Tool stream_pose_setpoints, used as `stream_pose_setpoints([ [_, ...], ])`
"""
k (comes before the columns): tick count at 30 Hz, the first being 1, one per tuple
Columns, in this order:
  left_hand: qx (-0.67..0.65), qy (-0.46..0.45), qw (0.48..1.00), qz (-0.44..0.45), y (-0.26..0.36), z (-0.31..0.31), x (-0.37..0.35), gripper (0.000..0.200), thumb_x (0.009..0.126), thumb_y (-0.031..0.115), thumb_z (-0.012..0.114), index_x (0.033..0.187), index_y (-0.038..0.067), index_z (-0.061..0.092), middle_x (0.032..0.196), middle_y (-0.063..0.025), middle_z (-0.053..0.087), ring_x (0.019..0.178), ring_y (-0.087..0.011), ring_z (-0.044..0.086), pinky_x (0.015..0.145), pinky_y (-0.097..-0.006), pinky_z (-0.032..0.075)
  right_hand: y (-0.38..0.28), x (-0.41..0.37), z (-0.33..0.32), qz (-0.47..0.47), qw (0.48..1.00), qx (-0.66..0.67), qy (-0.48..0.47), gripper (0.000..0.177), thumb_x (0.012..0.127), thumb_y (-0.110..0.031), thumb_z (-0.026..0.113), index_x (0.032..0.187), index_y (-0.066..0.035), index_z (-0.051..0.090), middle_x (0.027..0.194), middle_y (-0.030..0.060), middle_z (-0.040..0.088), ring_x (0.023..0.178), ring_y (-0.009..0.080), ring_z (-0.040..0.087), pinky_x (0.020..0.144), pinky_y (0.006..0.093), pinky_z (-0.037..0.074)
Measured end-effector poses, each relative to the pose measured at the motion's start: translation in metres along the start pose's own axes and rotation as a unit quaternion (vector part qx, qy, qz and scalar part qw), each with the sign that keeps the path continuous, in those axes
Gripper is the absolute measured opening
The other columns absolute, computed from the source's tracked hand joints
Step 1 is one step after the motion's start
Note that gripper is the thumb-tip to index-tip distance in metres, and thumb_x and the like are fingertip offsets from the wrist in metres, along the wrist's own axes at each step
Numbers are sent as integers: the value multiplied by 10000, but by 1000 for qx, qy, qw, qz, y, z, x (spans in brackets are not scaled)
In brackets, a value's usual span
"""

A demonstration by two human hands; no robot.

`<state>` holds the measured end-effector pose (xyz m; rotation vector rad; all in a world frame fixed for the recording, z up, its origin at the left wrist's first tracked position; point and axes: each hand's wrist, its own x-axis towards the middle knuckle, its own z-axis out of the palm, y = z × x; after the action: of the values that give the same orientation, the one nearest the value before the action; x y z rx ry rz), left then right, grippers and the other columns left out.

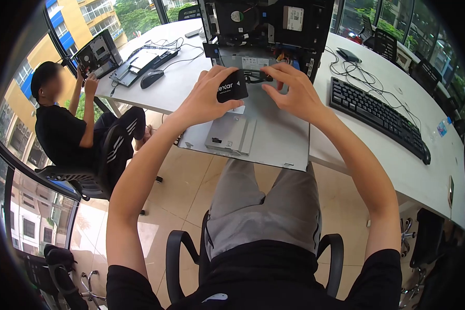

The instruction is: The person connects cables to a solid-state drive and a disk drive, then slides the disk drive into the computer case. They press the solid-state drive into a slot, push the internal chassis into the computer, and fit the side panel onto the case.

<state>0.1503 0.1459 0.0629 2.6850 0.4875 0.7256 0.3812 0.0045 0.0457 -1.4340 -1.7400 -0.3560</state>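
My left hand (pixel 207 97) grips a black Lexar solid-state drive (pixel 231 87) by its left side, thumb below and fingers above. The drive is held over the flat metal panel (pixel 279 139) of an opened computer case (pixel 266 39). Close to the drive's right edge, my right hand (pixel 293 92) has its fingers curled at a black cable (pixel 256 76); the fingers partly hide the cable's end. A silver metal drive bracket (pixel 230 135) lies on the panel below my left hand.
A black keyboard (pixel 380 116) and tangled cables are on the right of the white table (pixel 423 175). To the left lie a black mouse (pixel 152 78) and computer parts (pixel 144 61). A seated person (pixel 67 124) handles another opened computer (pixel 98 54).
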Motion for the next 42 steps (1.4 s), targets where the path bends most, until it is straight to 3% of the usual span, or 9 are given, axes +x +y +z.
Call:
stream_pose_setpoints([
  [7,-40,3,999,27,4,7,1,810,813,171,893,1529,60,530,1465,-136,555,1387,-366,485,1200,-455,393,-1,10,24,20,994,95,-46,289,921,-132,777,1187,-18,760,950,142,741,801,313,677,721,408,534],
  [13,16,49,995,83,-7,-12,-8,810,767,114,892,1505,84,558,1402,-140,599,1349,-358,523,1186,-442,400,21,12,13,-74,996,29,40,186,948,-114,764,1097,-5,782,871,155,745,724,326,678,678,409,529],
  [17,-41,117,991,58,-50,-41,-21,768,786,93,888,1492,105,584,1357,-76,619,1261,-222,611,1092,-371,500,36,9,-21,56,994,33,83,213,963,-154,765,1132,-25,784,884,150,761,696,307,674,676,388,537],
  [22,-80,85,992,53,-32,-36,-22,769,821,118,870,1527,96,567,1378,-80,606,1259,-213,596,1086,-383,509,26,0,-4,44,998,11,-35,299,960,-209,774,1201,-31,778,868,136,771,667,298,656,690,381,541],
  [24,5,81,992,99,-37,-25,-15,770,825,114,857,1535,101,559,1367,-88,616,1261,-233,597,1101,-394,489,30,-3,3,42,998,10,-49,323,950,-236,784,1198,-29,781,874,139,755,684,296,658,689,398,540],
  [26,-19,32,999,40,-36,-16,-14,772,844,121,843,1554,109,539,1416,-109,619,1290,-275,594,1148,-399,447,20,-6,0,50,996,-6,-71,326,945,-246,788,1193,-33,784,890,136,751,696,296,659,686,400,539],
  [29,-23,-7,1000,9,-38,-8,-9,780,867,144,840,1578,124,519,1456,-122,605,1347,-300,560,1171,-412,442,20,-10,-5,34,996,-37,-70,288,965,-208,791,1170,-6,784,987,103,771,708,187,643,680,341,526],
  [32,-9,-27,1000,-3,-46,-1,0,796,876,185,850,1592,134,506,1490,-126,590,1390,-320,525,1186,-424,435,19,-13,-15,58,997,-21,-47,249,957,-226,769,1097,-23,804,938,114,763,705,268,666,681,384,538],
  [42,50,-111,992,20,-46,5,26,809,896,279,860,1595,93,497,1526,-152,592,1412,-378,489,1191,-458,426,22,-17,-58,99,993,-48,34,175,971,-146,753,1069,-14,811,951,98,791,730,172,691,671,308,522],
])
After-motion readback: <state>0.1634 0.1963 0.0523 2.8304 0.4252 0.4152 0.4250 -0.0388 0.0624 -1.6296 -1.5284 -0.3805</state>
